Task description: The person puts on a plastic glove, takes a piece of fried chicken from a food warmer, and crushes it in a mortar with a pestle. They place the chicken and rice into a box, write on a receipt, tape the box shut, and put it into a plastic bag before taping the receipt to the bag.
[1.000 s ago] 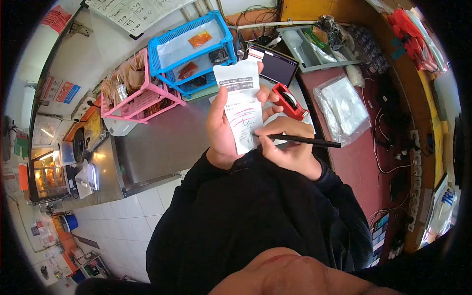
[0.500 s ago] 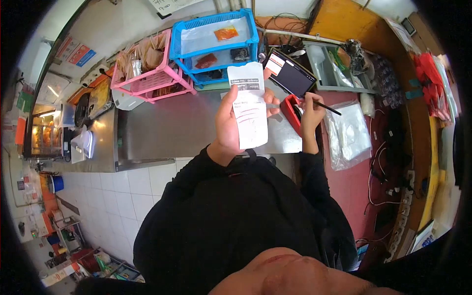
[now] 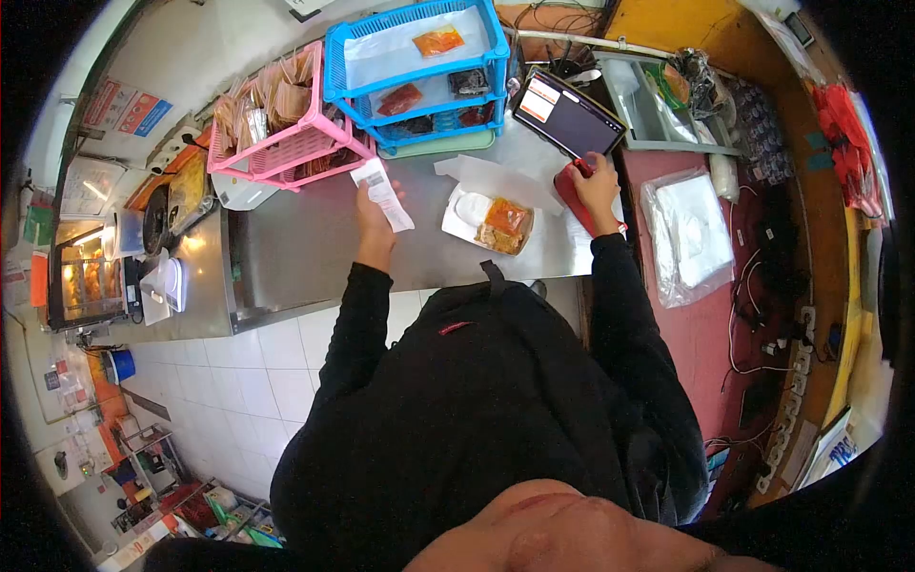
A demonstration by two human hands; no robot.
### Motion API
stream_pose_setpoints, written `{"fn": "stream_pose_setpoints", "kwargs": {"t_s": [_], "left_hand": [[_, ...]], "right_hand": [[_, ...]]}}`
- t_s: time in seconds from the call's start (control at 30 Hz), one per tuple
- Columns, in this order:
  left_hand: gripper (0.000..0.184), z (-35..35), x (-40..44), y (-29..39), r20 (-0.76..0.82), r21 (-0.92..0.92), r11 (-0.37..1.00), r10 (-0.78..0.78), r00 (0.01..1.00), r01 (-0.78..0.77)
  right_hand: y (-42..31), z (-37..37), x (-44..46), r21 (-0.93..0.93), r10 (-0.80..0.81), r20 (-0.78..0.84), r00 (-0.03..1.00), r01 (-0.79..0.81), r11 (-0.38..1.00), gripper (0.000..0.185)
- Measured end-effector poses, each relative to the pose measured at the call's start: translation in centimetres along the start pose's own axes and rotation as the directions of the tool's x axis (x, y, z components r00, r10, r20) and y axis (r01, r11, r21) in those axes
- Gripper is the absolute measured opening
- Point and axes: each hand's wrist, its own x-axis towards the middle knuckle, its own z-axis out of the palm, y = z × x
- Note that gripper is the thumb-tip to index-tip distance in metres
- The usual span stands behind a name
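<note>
My left hand (image 3: 375,212) is closed around a printed paper receipt (image 3: 383,195), holding it above the steel counter at the left. My right hand (image 3: 598,191) rests at the red box (image 3: 573,195) near the tablet (image 3: 570,112). Its fingers are bent down at the box's far end, and what they grip there is hard to make out. Between my hands stands an open white paper food box (image 3: 457,227) with its lid folded back. Inside are a white mound that looks like rice (image 3: 474,207), an orange sauce packet (image 3: 508,218) and a brown fried piece (image 3: 499,239).
A blue tiered rack (image 3: 416,71) holding sauce packets is at the back, beside a pink basket (image 3: 272,148) of brown paper packs. On the right, a bundle of clear plastic bags (image 3: 688,234) lies on the red surface, with a grey tray (image 3: 624,105) behind it.
My left hand has moved left and lower with the receipt, uncovering the food box. The black pen in my right hand no longer shows, and that hand has come over the red box.
</note>
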Motion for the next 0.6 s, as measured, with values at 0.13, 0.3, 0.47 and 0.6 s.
{"fn": "stream_pose_setpoints", "kwargs": {"t_s": [0.13,0.3,0.47,0.6], "left_hand": [[0.058,-2.5,6.4,-5.4,-0.161,0.291,0.955,-0.007,0.987,0.054],[0.08,-1.0,10.2,-7.0,0.098,0.994,0.043,0.146,0.984,-0.105],[0.064,6.4,7.8,-5.8,0.483,0.85,0.073,0.288,0.827,-0.522],[0.056,6.3,9.0,-7.6,0.546,0.823,0.332,-0.236,0.804,-0.461]], "right_hand": [[-4.0,-1.2,-1.6,0.132,-0.103,-0.123,0.987,0.119,0.984,0.041],[-7.4,0.5,-5.6,0.326,-0.264,0.279,0.924,0.167,0.931,0.052],[-8.5,0.2,-5.4,0.285,0.081,0.537,0.84,-0.271,0.919,0.052],[-7.6,0.4,-6.5,0.308,0.051,0.705,0.707,-0.371,0.876,0.05]]}}
